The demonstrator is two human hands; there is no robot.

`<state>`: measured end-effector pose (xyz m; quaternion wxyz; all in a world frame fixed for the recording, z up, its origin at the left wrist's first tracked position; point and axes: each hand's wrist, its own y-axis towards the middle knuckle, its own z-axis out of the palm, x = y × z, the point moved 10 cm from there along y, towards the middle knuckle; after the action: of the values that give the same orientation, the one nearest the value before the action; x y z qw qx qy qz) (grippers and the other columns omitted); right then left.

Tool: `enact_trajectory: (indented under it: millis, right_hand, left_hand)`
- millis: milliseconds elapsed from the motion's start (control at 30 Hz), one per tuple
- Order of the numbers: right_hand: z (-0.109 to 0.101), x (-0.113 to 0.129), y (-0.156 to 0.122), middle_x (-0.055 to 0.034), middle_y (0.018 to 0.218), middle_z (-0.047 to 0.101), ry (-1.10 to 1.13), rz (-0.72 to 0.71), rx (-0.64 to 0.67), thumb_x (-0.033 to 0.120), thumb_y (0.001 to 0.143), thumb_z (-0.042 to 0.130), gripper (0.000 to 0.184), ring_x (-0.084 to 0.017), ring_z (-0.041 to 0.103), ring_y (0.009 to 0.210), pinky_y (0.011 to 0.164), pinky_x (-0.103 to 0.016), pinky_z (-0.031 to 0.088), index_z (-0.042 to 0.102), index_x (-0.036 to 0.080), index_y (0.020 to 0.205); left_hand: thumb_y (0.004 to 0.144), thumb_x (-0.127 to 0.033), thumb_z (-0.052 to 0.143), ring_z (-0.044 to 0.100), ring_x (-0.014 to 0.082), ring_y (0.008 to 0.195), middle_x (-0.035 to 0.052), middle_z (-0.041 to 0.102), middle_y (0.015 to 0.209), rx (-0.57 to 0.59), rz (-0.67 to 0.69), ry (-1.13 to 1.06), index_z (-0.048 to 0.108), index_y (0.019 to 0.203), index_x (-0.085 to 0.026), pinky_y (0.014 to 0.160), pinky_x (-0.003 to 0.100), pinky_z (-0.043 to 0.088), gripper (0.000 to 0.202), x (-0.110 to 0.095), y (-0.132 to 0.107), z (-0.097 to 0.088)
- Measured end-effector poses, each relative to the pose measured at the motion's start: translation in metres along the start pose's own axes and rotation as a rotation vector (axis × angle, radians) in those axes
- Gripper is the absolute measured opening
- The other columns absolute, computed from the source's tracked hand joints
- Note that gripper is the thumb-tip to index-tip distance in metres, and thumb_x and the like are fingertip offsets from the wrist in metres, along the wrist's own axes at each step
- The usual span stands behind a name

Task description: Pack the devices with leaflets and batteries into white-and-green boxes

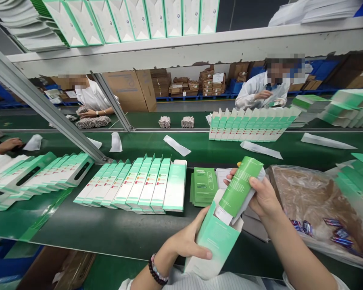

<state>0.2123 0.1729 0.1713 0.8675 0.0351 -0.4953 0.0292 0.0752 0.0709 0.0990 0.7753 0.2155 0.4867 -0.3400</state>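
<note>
My left hand (189,237) is wrapped round a green-and-white carton (216,241), tilted with its open end up and away from me. In my right hand (264,193) is a green printed booklet (242,185), together with a whitish packet (255,187) behind it that I cannot make out fully. Their lower ends sit in the carton's mouth, beside a white paper edge. Just behind the carton lies a stack of green booklets (203,185), with white leaflets (222,177) to its right.
A row of green-and-white cartons (130,183) stands at left centre. At right, a plastic-lined cardboard box (308,193) holds several batteries (340,233). White pouches (177,146) lie on the green belt (145,141). Two people sit across; another person's hand (10,143) is far left. A shelf (109,56) crosses overhead.
</note>
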Motion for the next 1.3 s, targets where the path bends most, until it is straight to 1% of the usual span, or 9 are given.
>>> enact_trajectory:
  millis: [200, 433, 600, 800, 900, 1000, 1067, 1167, 1300]
  right_hand:
    - [-0.006, -0.004, 0.006, -0.0056, 0.096, 0.073, -0.05, 0.011, -0.012, 0.043, 0.07, 0.078, 0.045, -0.026, 0.069, 0.088, 0.085, -0.046, 0.055, 0.065, 0.023, 0.108]
    - [0.023, -0.005, 0.004, -0.0109, 0.114, 0.07, -0.237, 0.009, 0.212, 0.044, 0.071, 0.077, 0.053, -0.031, 0.063, 0.109, 0.085, -0.044, 0.053, 0.058, 0.023, 0.116]
    - [0.05, -0.008, 0.003, -0.011, 0.119, 0.068, -0.282, 0.084, 0.465, 0.042, 0.074, 0.075, 0.052, -0.029, 0.062, 0.11, 0.09, -0.043, 0.05, 0.056, 0.022, 0.119]
    - [0.055, -0.004, 0.011, -0.0097, 0.122, 0.066, -0.307, 0.098, 0.496, 0.036, 0.081, 0.071, 0.047, -0.026, 0.064, 0.104, 0.079, -0.037, 0.054, 0.051, 0.024, 0.122]
    - [0.055, 0.002, 0.013, -0.01, 0.123, 0.065, -0.35, 0.109, 0.515, 0.034, 0.083, 0.069, 0.045, -0.026, 0.063, 0.107, 0.082, -0.038, 0.053, 0.051, 0.023, 0.122]
    - [0.058, 0.007, 0.013, -0.011, 0.121, 0.066, -0.351, 0.142, 0.582, 0.037, 0.08, 0.072, 0.048, -0.028, 0.062, 0.111, 0.088, -0.041, 0.052, 0.053, 0.021, 0.121]
    - [0.056, 0.008, 0.014, -0.0108, 0.124, 0.065, -0.353, 0.163, 0.572, 0.037, 0.08, 0.073, 0.05, -0.029, 0.061, 0.114, 0.09, -0.043, 0.052, 0.052, 0.022, 0.123]
    - [0.039, 0.005, 0.019, -0.0086, 0.124, 0.066, -0.436, 0.152, 0.427, 0.038, 0.084, 0.069, 0.048, -0.028, 0.062, 0.113, 0.09, -0.043, 0.053, 0.05, 0.025, 0.126]
    - [0.014, -0.002, 0.022, -0.007, 0.112, 0.069, -0.588, 0.093, 0.257, 0.045, 0.081, 0.07, 0.04, -0.029, 0.065, 0.103, 0.087, -0.042, 0.053, 0.06, 0.023, 0.113]
  left_hand:
    - [0.063, -0.039, 0.084, 0.048, 0.0365, 0.129, 0.0175, 0.042, 0.146, 0.042, 0.013, 0.063, 0.019, 0.151, -0.026, 0.102, 0.054, 0.04, 0.11, -0.002, 0.002, -0.001]
    - [0.063, -0.036, 0.085, 0.05, 0.0358, 0.126, 0.016, 0.047, 0.141, -0.012, -0.014, -0.047, 0.019, 0.15, -0.029, 0.099, 0.053, 0.043, 0.109, 0.005, 0.01, -0.004]
    - [0.061, -0.041, 0.083, 0.067, 0.0318, 0.097, 0.0159, 0.063, 0.12, 0.012, -0.101, -0.262, 0.029, 0.144, -0.027, 0.083, 0.049, 0.051, 0.099, 0.025, 0.019, -0.003]
    - [0.058, -0.04, 0.076, 0.068, 0.0248, 0.073, 0.0175, 0.068, 0.102, 0.089, -0.1, -0.46, 0.054, 0.122, -0.013, 0.063, 0.036, 0.053, 0.073, 0.044, 0.033, 0.004]
    - [0.055, -0.036, 0.077, 0.068, 0.0252, 0.069, 0.0169, 0.069, 0.096, 0.175, -0.168, -0.551, 0.058, 0.118, -0.011, 0.058, 0.034, 0.053, 0.07, 0.055, 0.038, 0.019]
    - [0.057, -0.036, 0.077, 0.07, 0.0284, 0.067, 0.019, 0.071, 0.096, 0.229, -0.161, -0.626, 0.057, 0.12, -0.011, 0.056, 0.036, 0.054, 0.071, 0.055, 0.042, 0.028]
    - [0.06, -0.037, 0.077, 0.07, 0.0294, 0.067, 0.0201, 0.071, 0.097, 0.203, -0.11, -0.631, 0.056, 0.121, -0.011, 0.056, 0.036, 0.054, 0.069, 0.051, 0.044, 0.024]
    - [0.066, -0.035, 0.077, 0.071, 0.0291, 0.07, 0.02, 0.071, 0.1, 0.1, -0.019, -0.567, 0.051, 0.125, -0.012, 0.059, 0.037, 0.055, 0.068, 0.042, 0.045, 0.007]
    - [0.07, -0.035, 0.079, 0.072, 0.0296, 0.077, 0.0178, 0.071, 0.106, -0.008, 0.06, -0.444, 0.038, 0.136, -0.02, 0.066, 0.039, 0.055, 0.08, 0.028, 0.04, -0.013]
